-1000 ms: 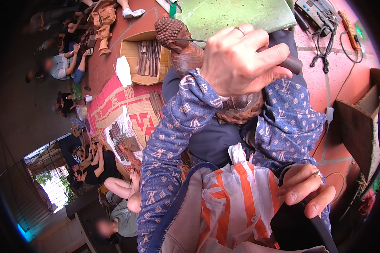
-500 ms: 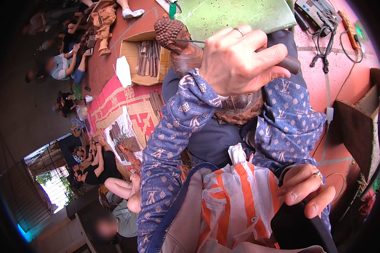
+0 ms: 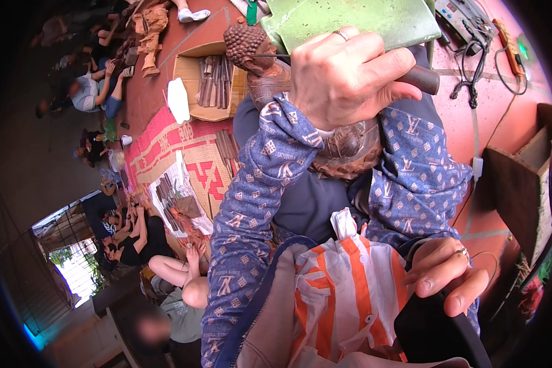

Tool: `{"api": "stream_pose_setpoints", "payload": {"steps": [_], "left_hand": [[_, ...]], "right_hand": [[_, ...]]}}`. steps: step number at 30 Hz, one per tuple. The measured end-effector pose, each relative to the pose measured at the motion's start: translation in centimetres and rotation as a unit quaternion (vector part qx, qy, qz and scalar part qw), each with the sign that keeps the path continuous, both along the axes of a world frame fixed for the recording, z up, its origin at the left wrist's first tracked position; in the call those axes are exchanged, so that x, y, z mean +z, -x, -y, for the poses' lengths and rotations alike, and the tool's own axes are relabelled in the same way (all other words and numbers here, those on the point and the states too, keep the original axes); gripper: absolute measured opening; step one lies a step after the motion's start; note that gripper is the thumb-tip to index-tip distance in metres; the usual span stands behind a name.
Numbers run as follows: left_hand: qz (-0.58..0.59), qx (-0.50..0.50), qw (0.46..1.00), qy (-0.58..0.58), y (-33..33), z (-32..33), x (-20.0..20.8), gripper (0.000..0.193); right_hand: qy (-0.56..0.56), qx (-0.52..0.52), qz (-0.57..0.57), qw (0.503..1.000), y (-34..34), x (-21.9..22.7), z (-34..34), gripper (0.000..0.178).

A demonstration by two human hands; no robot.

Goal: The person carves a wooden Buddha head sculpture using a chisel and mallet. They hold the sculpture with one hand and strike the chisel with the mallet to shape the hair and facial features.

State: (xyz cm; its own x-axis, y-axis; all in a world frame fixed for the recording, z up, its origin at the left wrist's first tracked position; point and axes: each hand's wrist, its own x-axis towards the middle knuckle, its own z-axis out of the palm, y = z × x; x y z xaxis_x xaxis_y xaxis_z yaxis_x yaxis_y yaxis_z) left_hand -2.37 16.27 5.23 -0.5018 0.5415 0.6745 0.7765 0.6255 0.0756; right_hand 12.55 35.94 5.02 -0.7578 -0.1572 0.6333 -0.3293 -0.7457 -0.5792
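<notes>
A carved brown wooden statue (image 3: 265, 88) with a knobbly curled-hair head lies across my lap, its rounded base toward me. My left hand (image 3: 343, 76), a ring on one finger, is closed around a carving chisel (image 3: 424, 80). Its dark round handle sticks out to the right of my fist. The chisel's thin shaft runs left and reaches the side of the statue's face; my hand covers the statue's middle. At lower right my right hand (image 3: 443, 268), also ringed, has bent fingers over the edge of a black object (image 3: 432, 328) that I cannot identify.
Left of the statue stands a cardboard box (image 3: 214, 86) of chisels. More tools lie on a white cloth (image 3: 175, 196) over a patterned mat (image 3: 159, 150). A green stool (image 3: 349, 21) is ahead; cables (image 3: 469, 76) and a wooden box (image 3: 521, 178) are at right. Several people sit at far left.
My left hand has shifted slightly left, and the chisel's handle end sits a little higher. The shaft still meets the statue's face. My right hand has not visibly moved.
</notes>
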Motion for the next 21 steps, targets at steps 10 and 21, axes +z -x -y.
{"api": "stream_pose_setpoints", "payload": {"steps": [10,21], "left_hand": [[0.076,-0.059,0.995,0.023,-1.6,-1.6,0.1,0.034],[0.117,-0.090,0.982,0.120,-2.9,-0.1,0.2,0.037]], "right_hand": [[0.015,0.005,0.007,1.000,-0.3,0.0,-0.4,0.029],[-0.007,-0.020,-0.008,1.000,0.0,-0.1,-0.4,0.030]]}}
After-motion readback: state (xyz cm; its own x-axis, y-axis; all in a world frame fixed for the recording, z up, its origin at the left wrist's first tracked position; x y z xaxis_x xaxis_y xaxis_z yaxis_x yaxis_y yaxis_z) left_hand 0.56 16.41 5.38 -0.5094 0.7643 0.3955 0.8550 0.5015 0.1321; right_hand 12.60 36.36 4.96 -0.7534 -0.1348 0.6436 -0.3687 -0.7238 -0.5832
